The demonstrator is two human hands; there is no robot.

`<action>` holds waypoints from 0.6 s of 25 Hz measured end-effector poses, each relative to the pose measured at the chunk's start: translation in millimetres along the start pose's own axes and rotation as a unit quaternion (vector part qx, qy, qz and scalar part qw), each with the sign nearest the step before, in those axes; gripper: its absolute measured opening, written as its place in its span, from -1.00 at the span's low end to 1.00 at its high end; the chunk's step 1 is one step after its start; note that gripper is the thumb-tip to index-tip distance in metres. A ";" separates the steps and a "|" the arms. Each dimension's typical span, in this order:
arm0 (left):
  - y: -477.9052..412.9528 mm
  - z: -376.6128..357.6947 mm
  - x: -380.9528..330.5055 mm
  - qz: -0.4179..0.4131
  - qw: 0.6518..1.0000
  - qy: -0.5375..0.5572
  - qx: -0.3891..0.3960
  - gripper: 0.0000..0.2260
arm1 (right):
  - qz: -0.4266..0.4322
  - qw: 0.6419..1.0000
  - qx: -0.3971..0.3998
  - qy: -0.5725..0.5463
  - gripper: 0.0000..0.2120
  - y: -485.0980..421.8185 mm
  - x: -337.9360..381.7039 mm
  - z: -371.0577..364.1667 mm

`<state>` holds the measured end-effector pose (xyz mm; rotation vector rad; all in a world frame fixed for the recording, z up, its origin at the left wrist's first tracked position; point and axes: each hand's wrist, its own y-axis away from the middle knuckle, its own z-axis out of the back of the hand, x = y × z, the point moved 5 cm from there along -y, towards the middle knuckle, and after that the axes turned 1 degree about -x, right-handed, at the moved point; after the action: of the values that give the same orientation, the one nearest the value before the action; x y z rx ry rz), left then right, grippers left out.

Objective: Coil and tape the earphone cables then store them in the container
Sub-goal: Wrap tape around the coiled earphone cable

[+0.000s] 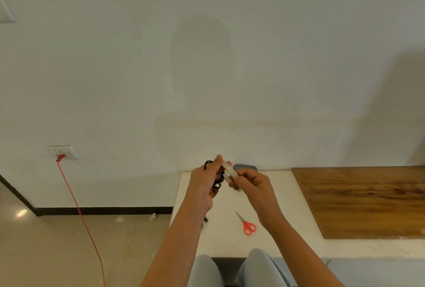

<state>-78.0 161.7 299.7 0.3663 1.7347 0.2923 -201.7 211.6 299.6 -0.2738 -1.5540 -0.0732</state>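
Observation:
Raised above the white table (pixel 276 206), my left hand (pixel 204 185) grips a coiled black earphone cable (pixel 218 180); loops of it show above and to the right of my fingers. My right hand (pixel 250 183) pinches a strip of pale tape (pixel 227 170) that stretches up to my left thumb and fingertips. Behind my hands, at the table's far edge against the wall, a grey-blue container (pixel 245 167) shows only its rim. A short dark bit of cable (pixel 206 219) peeks out by my left forearm.
Red-handled scissors (pixel 247 224) lie on the table between my forearms. A wooden board (pixel 363 199) covers the table's right part. A red cord (pixel 78 208) runs from a wall socket (pixel 63 152) down across the floor at the left. My knees sit under the table's near edge.

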 end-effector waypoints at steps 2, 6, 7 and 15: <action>2.6 -1.6 4.8 -0.040 0.998 -0.039 -0.002 -0.76 | -0.009 1.000 -0.018 0.000 -0.86 -3.9 2.0 1.0; 3.1 -0.9 6.7 -0.069 0.997 -0.025 -0.030 -0.76 | -0.016 1.000 -0.009 -0.010 -0.87 -4.5 3.1 -1.4; 2.7 -1.2 6.0 -0.060 0.998 -0.014 -0.028 -0.79 | -0.016 1.000 -0.003 -0.014 -0.86 -3.5 3.0 -2.2; -2.1 1.7 5.2 0.007 0.998 0.051 -0.025 -0.65 | -0.004 1.000 -0.002 0.018 -0.79 1.5 -2.5 -2.0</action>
<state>-77.3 161.8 293.9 0.3333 1.8223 0.3697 -199.4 212.3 296.9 -0.2686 -1.5185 -0.0881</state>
